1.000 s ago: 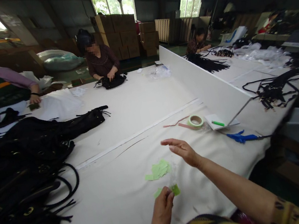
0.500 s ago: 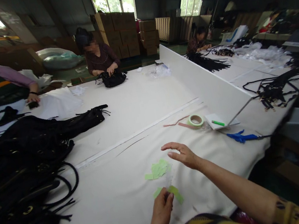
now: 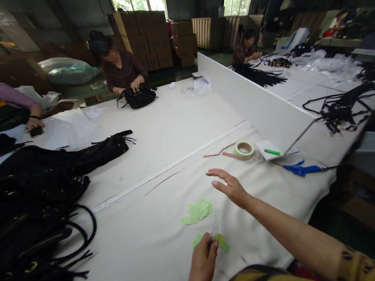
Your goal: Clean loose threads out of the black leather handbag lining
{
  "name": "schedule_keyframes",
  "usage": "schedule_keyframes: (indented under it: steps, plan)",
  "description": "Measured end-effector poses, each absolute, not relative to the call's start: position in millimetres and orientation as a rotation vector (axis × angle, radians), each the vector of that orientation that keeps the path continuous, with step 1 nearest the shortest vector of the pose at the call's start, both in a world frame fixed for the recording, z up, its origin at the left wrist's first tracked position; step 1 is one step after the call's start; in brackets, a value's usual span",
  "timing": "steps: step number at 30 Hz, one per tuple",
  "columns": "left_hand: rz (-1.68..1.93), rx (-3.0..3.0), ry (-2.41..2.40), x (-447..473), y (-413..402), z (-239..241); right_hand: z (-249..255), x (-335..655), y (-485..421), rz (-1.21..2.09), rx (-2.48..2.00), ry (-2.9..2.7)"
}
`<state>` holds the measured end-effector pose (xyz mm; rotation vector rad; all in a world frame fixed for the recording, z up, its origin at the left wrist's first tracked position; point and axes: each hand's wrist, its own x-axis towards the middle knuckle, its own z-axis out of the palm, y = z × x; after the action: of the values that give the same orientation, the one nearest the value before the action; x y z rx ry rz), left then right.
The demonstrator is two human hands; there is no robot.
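Near the table's (image 3: 150, 262) front edge the left hand (image 3: 203, 263) pinches green slips (image 3: 222, 243) while the right hand (image 3: 230, 187) hovers spread open, and a slack pinch could scatter them.

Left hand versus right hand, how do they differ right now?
The left hand pinches green paper slips in a closed grip; the right hand is open and spread, holding nothing. The left hand sits nearer the body; the right hand is farther out. Both are bare, over the white table.
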<state>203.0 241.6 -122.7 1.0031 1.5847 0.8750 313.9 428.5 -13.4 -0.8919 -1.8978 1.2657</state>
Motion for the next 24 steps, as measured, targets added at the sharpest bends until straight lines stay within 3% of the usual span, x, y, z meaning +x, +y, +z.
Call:
schedule_keyframes:
  steps: [5, 15, 24]
  plan:
    - [0.892, 1.01, 1.572, 207.0, 247.4, -120.9, -19.9, 308.4, 391.7, 1.526, -0.826, -2.008]
    - [0.895, 1.006, 1.583, 204.9, 245.5, -116.0, 7.8, 321.8, 404.9, 1.14, -0.695, -2.011]
    - [0.945, 1.004, 1.581, 206.9, 249.7, -113.8, -5.9, 312.5, 377.6, 1.264, -0.585, -2.264]
